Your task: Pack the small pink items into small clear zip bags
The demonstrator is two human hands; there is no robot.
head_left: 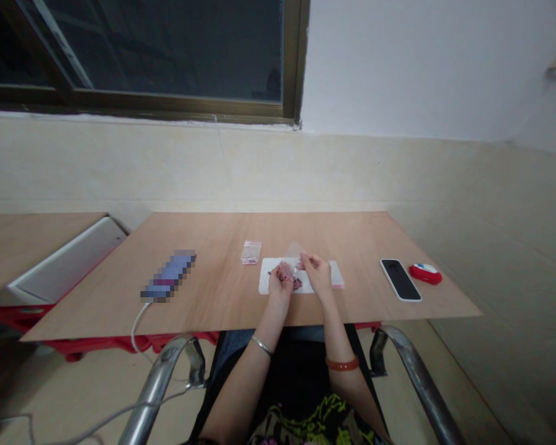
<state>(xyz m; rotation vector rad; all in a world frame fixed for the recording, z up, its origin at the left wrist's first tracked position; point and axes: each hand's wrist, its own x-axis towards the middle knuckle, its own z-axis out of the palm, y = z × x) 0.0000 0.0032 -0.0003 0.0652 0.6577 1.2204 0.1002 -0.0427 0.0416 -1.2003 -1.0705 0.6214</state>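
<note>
Both hands meet over a white mat (265,285) on the wooden table. My left hand (280,285) is closed on a small clear plastic bag (286,270) with a pinkish tint. Fingers pinched together, my right hand (319,275) grips clear plastic at the bag's upper right; whether this is the same bag or a second one is hard to make out. Beside the left fingertips lies a little heap of dark red and pink bits (298,283). Flat small clear bags (337,275) stick out from behind my right wrist, at the mat's right end.
More small clear bags (251,252) lie left of the mat. A phone (169,276) on a white cable is at the left. To the right are a white-edged phone (401,280) and a red object (426,274). Metal armrests (155,389) flank me; a wall (259,167) stands behind the table.
</note>
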